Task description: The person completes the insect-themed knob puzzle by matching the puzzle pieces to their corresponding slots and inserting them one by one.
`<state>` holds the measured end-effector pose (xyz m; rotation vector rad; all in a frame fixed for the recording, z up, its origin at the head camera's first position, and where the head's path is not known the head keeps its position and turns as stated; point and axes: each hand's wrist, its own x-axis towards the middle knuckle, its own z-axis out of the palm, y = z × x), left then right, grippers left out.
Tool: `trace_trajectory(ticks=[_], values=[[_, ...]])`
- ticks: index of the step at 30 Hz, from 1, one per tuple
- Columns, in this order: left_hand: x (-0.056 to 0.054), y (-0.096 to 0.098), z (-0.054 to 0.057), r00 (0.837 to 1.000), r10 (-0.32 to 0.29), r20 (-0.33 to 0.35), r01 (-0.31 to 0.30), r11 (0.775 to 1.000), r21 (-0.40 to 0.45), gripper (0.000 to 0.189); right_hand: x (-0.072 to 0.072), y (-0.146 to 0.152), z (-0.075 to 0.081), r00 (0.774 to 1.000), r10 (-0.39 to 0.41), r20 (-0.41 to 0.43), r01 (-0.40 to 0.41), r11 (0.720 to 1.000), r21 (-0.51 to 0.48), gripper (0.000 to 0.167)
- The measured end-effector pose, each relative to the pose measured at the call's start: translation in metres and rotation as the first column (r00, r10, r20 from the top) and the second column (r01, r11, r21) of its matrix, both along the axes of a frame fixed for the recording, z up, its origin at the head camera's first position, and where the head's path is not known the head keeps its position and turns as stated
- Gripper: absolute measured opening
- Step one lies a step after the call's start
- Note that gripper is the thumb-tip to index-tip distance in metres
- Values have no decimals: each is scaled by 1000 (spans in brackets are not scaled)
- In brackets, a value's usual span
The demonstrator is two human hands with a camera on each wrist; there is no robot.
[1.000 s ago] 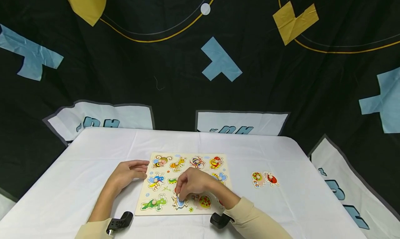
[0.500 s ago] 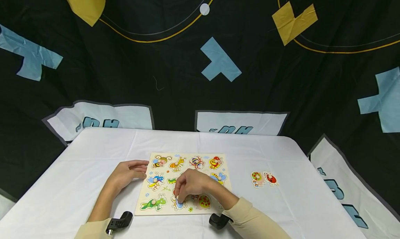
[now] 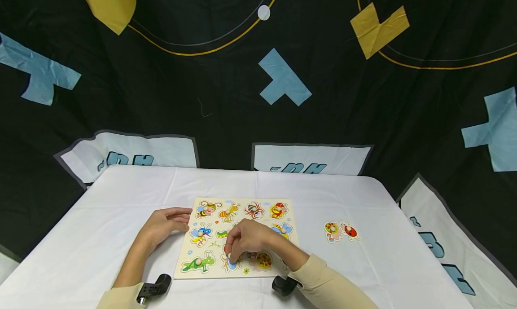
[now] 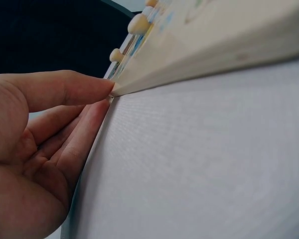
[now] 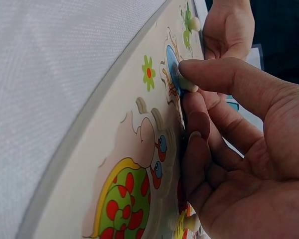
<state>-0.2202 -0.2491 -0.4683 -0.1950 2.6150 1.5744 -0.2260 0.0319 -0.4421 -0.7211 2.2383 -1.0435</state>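
A wooden peg puzzle board [image 3: 218, 274] with insect pictures lies on the table. My right hand [image 3: 251, 236] is over its lower middle, thumb and fingers pinching the wooden knob [image 5: 188, 84] of a blue-bodied insect puzzle piece [image 3: 232, 266]. That piece lies flat in the board, partly hidden by the fingers. At the board's left edge is my left hand [image 3: 161, 226], its fingertips touching the side with the fingers nearly straight. Right of the insect piece, a snail-shaped recess [image 3: 264, 261] shows a printed snail.
Two loose pieces, a snail [image 3: 332, 229] and a red ladybug [image 3: 350, 231], lie side by side on the white tablecloth [image 3: 383, 264] right of the board. Other knobbed pieces, such as a green grasshopper [image 3: 198, 263], sit in the board. A black curtain [image 3: 226, 84] hangs behind.
The blue-bodied insect piece has moved slightly left and down, from looking raised to lying flat in the board, with my right hand still on its knob. My left hand stays in place.
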Motion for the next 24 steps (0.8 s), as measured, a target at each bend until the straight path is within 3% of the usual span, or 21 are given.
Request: trace_trajectory(ticks=[24], values=[[0, 0, 2, 1000, -4, 1, 4, 1000, -7, 60, 0, 0, 0, 999, -31, 30, 32, 999, -8, 17]])
